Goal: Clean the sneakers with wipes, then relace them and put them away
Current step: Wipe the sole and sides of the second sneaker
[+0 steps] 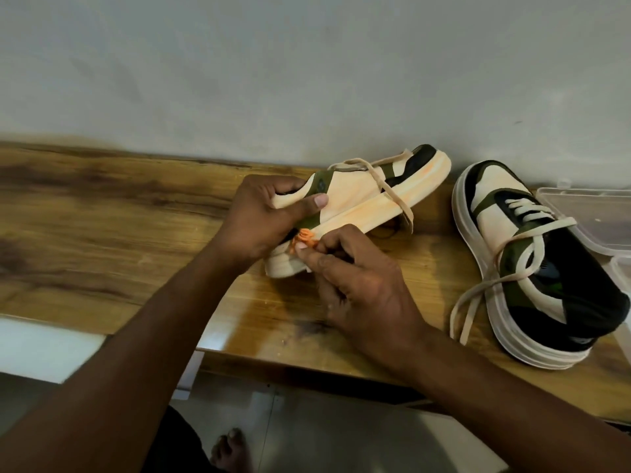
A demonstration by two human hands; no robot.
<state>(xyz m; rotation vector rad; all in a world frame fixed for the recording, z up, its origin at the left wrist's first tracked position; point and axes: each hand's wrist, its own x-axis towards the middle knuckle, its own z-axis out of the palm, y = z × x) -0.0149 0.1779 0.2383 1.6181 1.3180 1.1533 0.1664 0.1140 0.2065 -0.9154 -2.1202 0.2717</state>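
Observation:
A cream, green and black sneaker lies tipped on its side above the wooden table, its sole edge stained orange. My left hand grips its heel, thumb across the side panel. My right hand pinches a crumpled orange-stained wipe against the sole near the heel. A loose cream lace hangs over this shoe. The second sneaker rests on the table to the right, its lace partly threaded and trailing.
A clear plastic box sits at the far right behind the second sneaker. A grey wall runs along the table's back edge. Below the front edge I see floor tiles and a bare foot.

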